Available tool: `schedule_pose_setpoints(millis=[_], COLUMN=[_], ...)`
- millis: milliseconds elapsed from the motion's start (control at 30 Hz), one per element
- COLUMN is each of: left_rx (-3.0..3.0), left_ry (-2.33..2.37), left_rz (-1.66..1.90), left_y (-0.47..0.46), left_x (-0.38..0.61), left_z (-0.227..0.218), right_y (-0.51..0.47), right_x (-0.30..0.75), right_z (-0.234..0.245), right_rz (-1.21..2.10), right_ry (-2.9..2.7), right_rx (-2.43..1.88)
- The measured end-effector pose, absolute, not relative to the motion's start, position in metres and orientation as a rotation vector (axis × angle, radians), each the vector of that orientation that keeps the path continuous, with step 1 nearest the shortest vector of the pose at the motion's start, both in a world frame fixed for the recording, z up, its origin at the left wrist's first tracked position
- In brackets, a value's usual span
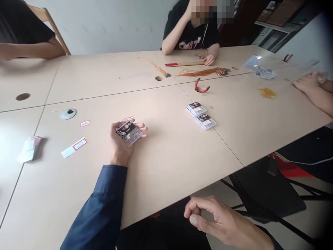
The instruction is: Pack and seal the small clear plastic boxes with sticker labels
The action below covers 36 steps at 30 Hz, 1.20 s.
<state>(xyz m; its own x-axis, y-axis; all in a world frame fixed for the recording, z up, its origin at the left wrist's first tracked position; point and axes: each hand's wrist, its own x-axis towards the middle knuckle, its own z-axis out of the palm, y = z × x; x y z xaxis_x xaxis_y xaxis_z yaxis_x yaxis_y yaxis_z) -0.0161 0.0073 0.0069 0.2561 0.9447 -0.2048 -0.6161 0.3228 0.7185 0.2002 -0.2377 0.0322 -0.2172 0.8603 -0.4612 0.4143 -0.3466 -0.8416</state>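
The person's left hand rests on a pale beige laminate table, its navy blue sleeve running in from the lower left. That hand is closed loosely around a small clear plastic packet with a black and red label, with the fingers curled over its far edge and the thumb side pressing it from below; the packet sits in the hand just above the tabletop. The right hand hangs beyond the table's near edge, half open, with the thumb and curled fingers close together and nothing visible in its grip. To the left of the packet lie a white paper strip with a red-bordered label, a small red-edged white tag, a round grey metal disc and a small stack of white and red cards. To the right, two similar clear labelled packets lie side by side, near red-handled pliers. Farther across the table, a seated co-worker's hand rests beside a wooden strip with a red end and a bundle of copper-coloured wires. Another co-worker's hand lies at the right, near a small heap of yellow strands.
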Motion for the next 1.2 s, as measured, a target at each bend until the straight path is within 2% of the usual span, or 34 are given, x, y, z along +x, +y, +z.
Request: schedule_pose_setpoints(millis=[100, 167, 233, 400, 933, 1200], left_rx=[0.592, 0.602, 0.578, 0.512, 0.507, 0.515], left_ry=[0.676, 0.668, 0.658, 0.651, 0.588, 0.587], left_rz=[1.127, 1.144, 1.214, 1.281, 1.317, 1.357], left_y=[0.005, 0.003, 0.003, 0.003, 0.004, 0.004], left_x=[-0.015, -0.013, -0.012, -0.010, -0.006, -0.005], left_z=[0.007, 0.007, 0.005, 0.002, -0.006, -0.007], right_y=[-0.177, -0.129, -0.085, -0.036, -0.036, -0.039], right_x=[0.164, 0.140, 0.119, 0.088, 0.084, 0.087], right_z=[0.052, 0.043, 0.026, 0.004, -0.003, -0.005], right_rz=[1.217, 0.957, 0.838, 0.813, 0.588, 0.675], right_ry=[-1.595, -1.560, -1.509, -1.400, -1.638, -1.576], right_rx=[-1.555, -1.514, -1.473, -1.497, -1.590, -1.520])
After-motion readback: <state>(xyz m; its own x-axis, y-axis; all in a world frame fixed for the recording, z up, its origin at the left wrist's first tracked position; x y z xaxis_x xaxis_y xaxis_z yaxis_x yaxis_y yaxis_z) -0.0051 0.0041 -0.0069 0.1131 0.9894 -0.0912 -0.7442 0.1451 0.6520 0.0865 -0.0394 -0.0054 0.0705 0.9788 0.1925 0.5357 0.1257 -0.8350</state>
